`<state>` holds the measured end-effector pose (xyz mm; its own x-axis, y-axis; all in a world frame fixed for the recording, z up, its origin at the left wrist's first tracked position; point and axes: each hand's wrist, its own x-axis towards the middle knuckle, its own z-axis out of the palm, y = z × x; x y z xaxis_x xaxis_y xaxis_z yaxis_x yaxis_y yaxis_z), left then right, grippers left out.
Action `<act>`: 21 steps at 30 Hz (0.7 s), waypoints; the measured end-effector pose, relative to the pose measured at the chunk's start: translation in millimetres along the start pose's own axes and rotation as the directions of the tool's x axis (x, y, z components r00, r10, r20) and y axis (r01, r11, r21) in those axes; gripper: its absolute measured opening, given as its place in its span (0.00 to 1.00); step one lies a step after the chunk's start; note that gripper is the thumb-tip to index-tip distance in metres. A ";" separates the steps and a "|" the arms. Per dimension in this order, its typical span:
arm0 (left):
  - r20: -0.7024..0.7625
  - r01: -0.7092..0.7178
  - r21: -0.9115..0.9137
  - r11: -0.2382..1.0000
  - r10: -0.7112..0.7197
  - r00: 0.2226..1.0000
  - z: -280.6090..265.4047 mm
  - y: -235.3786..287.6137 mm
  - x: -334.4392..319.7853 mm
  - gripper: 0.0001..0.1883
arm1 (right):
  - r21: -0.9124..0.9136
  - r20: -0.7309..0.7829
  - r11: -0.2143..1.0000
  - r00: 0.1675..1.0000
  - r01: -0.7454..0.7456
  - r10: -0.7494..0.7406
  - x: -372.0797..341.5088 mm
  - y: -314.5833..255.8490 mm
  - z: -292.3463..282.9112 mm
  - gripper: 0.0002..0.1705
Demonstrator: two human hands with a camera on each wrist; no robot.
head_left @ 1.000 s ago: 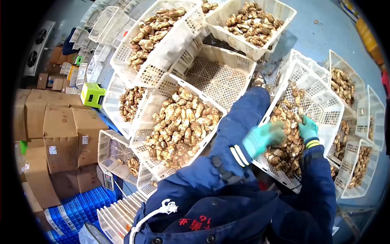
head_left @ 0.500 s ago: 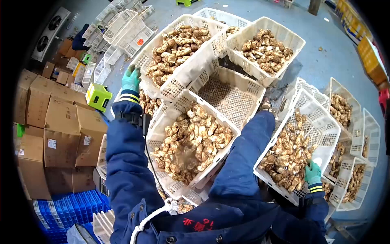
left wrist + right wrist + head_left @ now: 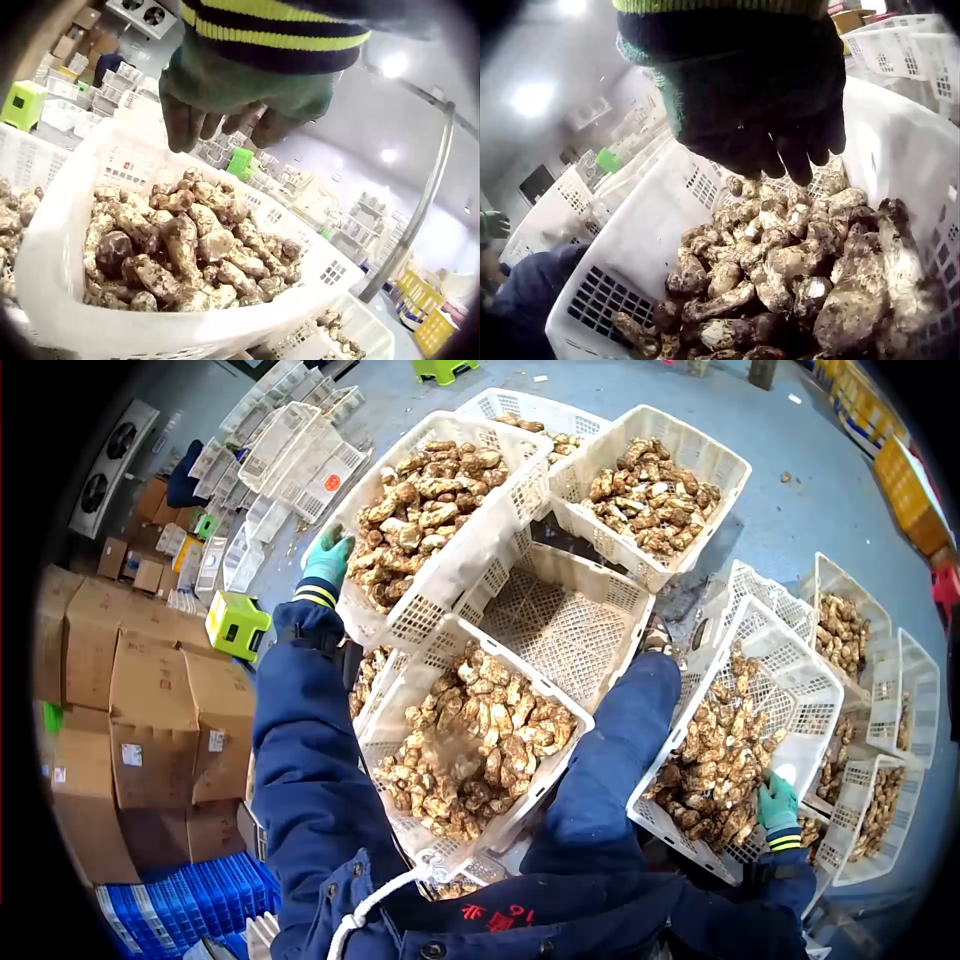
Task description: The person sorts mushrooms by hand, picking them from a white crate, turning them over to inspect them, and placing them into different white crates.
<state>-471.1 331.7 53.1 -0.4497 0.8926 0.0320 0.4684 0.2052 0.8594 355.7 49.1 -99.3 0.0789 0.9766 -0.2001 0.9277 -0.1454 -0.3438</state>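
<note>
My left hand (image 3: pixel 328 557), in a green glove, is at the left rim of an upper white crate (image 3: pixel 440 585) heaped with brown-and-cream mushrooms (image 3: pixel 430 500). In the left wrist view its loosely bent fingers (image 3: pixel 184 127) hang over the rim, with nothing seen between them. My right hand (image 3: pixel 777 803), gloved too, is inside the tilted white crate (image 3: pixel 800 660) on the right, near its lower right wall. Its fingers (image 3: pixel 799 161) point down over the mushrooms (image 3: pixel 772 255) there, their tips close to the pile, holding none.
Between my arms stands another crate of mushrooms (image 3: pixel 490 730). Beyond it lies a bare crate (image 3: pixel 560 630), with a filled crate (image 3: pixel 650 500) behind. More crates (image 3: pixel 870 810) stand at the far right. Cardboard boxes (image 3: pixel 155 710), a green stool (image 3: pixel 237 625) and blue crates (image 3: pixel 190 900) are on the left.
My left hand has left the right crate and swung across to the upper left crate's rim. The right hand has moved lower in the right crate. The head view has shifted.
</note>
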 end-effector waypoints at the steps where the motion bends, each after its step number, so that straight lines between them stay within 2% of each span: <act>1: 0.042 -0.019 -0.032 0.999 0.020 0.999 2.5 0.7 10.6 0.32 | 0.003 -0.015 1.000 1.000 -0.004 0.004 -1.6 2.2 0.2 0.17; 2: 0.022 -0.149 0.174 0.973 0.147 0.989 9.9 7.6 17.6 0.30 | 0.005 -0.032 1.000 0.999 -0.010 0.010 -2.0 -1.9 -3.7 0.17; 3: 0.036 -0.134 0.214 0.968 0.129 0.991 16.7 11.7 20.2 0.31 | -0.016 0.043 0.997 0.996 -0.078 0.079 -1.3 -4.8 -8.8 0.18; 4: 0.050 -0.120 0.255 0.960 0.110 0.993 23.6 15.8 22.7 0.31 | 0.006 0.018 0.999 0.999 -0.051 0.051 -1.7 -8.4 -13.5 0.19; 5: 0.055 -0.155 0.136 0.979 0.149 0.987 30.0 -1.4 41.5 0.32 | 0.027 -0.006 0.999 1.000 -0.023 0.023 -2.2 -15.1 -18.6 0.19; 6: 0.057 -0.278 0.179 0.944 0.272 0.961 38.4 -9.4 53.8 0.31 | 0.048 -0.029 0.999 1.000 0.005 -0.004 -2.0 -18.1 -21.4 0.20; 8: 0.119 -0.110 0.400 0.910 0.067 0.991 44.3 -4.9 66.0 0.30 | 0.031 0.006 0.998 0.998 -0.057 0.057 -0.4 -17.8 -19.8 0.16; 10: 0.121 -0.246 0.467 0.849 0.215 0.969 50.9 -24.8 90.8 0.30 | 0.018 -0.003 0.999 1.000 -0.031 0.031 -0.2 -17.4 -17.6 0.16; 11: 0.143 -0.242 0.569 0.786 0.195 0.970 50.3 -28.8 101.6 0.31 | 0.002 -0.001 0.999 0.999 -0.034 0.034 0.4 -17.7 -15.8 0.17; 14: 0.180 -0.228 0.724 0.650 0.141 0.973 61.8 -14.9 103.3 0.33 | -0.044 -0.003 0.999 1.000 -0.020 0.020 2.5 -23.4 -14.3 0.17; 16: 0.228 -0.303 0.650 0.696 0.202 0.953 61.2 -49.1 127.1 0.34 | -0.032 0.022 0.998 0.998 -0.052 0.053 5.6 -31.0 -17.3 0.18; 17: 0.175 -0.240 0.854 0.461 0.180 0.968 70.3 -37.1 119.5 0.36 | -0.024 0.037 0.998 0.997 -0.061 0.062 5.9 -30.2 -14.9 0.17; 20: 0.145 -0.193 0.932 0.307 0.170 0.975 79.5 -25.3 107.6 0.35 | -0.004 0.058 0.997 0.996 -0.071 0.071 7.1 -27.7 -11.1 0.17; 21: 0.133 -0.157 0.935 0.319 0.095 0.987 84.2 -0.8 90.2 0.34 | 0.004 0.052 0.998 0.996 -0.066 0.066 7.1 -28.0 -10.2 0.16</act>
<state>-448.0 445.8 12.4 -0.2979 0.9535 0.0452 0.9308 0.3007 -0.2077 334.0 61.7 -81.7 0.1210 0.9553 -0.2697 0.9190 -0.2105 -0.3335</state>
